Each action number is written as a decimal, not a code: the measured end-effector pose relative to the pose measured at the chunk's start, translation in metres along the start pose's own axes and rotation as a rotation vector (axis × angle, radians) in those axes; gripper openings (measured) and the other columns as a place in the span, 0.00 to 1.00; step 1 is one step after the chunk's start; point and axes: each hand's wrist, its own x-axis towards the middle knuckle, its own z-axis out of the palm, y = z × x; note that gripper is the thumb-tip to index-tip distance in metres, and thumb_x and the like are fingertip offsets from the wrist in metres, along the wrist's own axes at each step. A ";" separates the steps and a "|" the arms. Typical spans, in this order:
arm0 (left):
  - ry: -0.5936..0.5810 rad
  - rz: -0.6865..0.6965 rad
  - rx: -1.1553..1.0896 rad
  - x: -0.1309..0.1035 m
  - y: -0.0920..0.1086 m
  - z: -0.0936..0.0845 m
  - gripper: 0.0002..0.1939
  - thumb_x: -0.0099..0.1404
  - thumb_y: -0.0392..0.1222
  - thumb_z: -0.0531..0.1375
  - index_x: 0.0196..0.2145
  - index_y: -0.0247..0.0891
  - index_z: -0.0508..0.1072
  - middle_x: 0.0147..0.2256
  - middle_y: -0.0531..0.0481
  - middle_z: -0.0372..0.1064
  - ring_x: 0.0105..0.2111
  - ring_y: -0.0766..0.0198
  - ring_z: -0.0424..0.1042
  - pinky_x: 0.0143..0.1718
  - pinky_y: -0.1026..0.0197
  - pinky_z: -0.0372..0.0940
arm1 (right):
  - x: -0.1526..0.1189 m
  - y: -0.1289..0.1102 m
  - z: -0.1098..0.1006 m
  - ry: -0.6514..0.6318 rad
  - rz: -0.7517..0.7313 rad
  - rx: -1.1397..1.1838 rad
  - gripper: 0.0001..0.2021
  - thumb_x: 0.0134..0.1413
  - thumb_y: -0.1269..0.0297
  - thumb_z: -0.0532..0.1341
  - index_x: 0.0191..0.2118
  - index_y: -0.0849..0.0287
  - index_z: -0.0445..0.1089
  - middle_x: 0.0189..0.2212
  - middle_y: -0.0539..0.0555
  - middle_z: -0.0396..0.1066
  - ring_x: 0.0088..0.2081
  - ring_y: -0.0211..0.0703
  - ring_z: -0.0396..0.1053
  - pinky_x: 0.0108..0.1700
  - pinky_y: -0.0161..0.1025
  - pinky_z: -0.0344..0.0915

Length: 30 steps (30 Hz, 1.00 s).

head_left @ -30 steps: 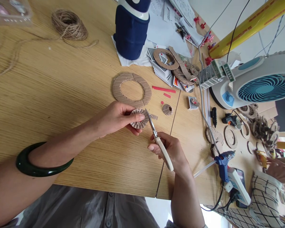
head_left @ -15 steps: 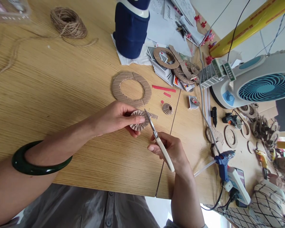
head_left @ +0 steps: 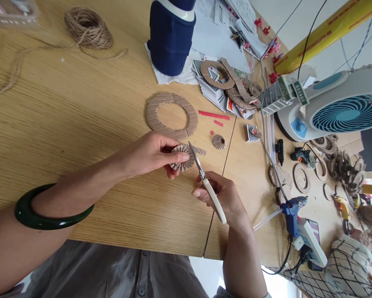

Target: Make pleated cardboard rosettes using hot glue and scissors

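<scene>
Our side of the cardboard ring [head_left: 152, 116], our left hand [head_left: 153, 155] pinches a ridged disc [head_left: 182, 166], our right hand [head_left: 224, 194] curls round scissors [head_left: 210, 191]; probably trimming, next needing steadiness.

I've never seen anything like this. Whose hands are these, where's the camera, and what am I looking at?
There's no robot: one person works bare-handed, seen from a camera worn on their head, looking forward and down. The left hand pinches a pleated cardboard disc; the right hand holds scissors, blades near the disc's edge. On the wooden table lie a flat cardboard ring, a long red strip, a coil of twine and a blue glue gun.
</scene>
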 end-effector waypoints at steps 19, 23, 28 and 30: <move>-0.009 -0.009 0.046 0.002 -0.006 -0.007 0.14 0.66 0.48 0.67 0.30 0.35 0.77 0.23 0.52 0.70 0.20 0.70 0.68 0.18 0.70 0.64 | 0.003 0.002 0.001 0.085 -0.063 0.039 0.22 0.43 0.49 0.76 0.34 0.59 0.71 0.19 0.43 0.60 0.21 0.32 0.54 0.22 0.34 0.51; -0.099 -0.028 0.061 0.001 -0.010 -0.002 0.13 0.65 0.49 0.67 0.30 0.36 0.76 0.23 0.52 0.70 0.20 0.70 0.68 0.19 0.69 0.64 | 0.007 0.004 0.004 0.232 -0.218 0.095 0.17 0.52 0.55 0.72 0.42 0.58 0.71 0.25 0.46 0.68 0.25 0.34 0.63 0.27 0.35 0.60; -0.252 -0.120 0.151 -0.003 -0.012 0.009 0.13 0.64 0.50 0.66 0.34 0.36 0.78 0.24 0.53 0.69 0.20 0.69 0.66 0.20 0.67 0.62 | 0.011 0.004 0.011 0.284 -0.319 0.191 0.15 0.53 0.64 0.69 0.45 0.56 0.68 0.32 0.48 0.73 0.29 0.35 0.67 0.31 0.36 0.65; -0.293 -0.139 0.205 -0.004 -0.011 0.013 0.13 0.64 0.50 0.65 0.35 0.36 0.79 0.23 0.54 0.68 0.20 0.70 0.65 0.20 0.67 0.60 | 0.011 0.004 0.014 0.267 -0.336 0.202 0.16 0.52 0.66 0.70 0.45 0.55 0.68 0.32 0.47 0.73 0.30 0.35 0.67 0.32 0.36 0.66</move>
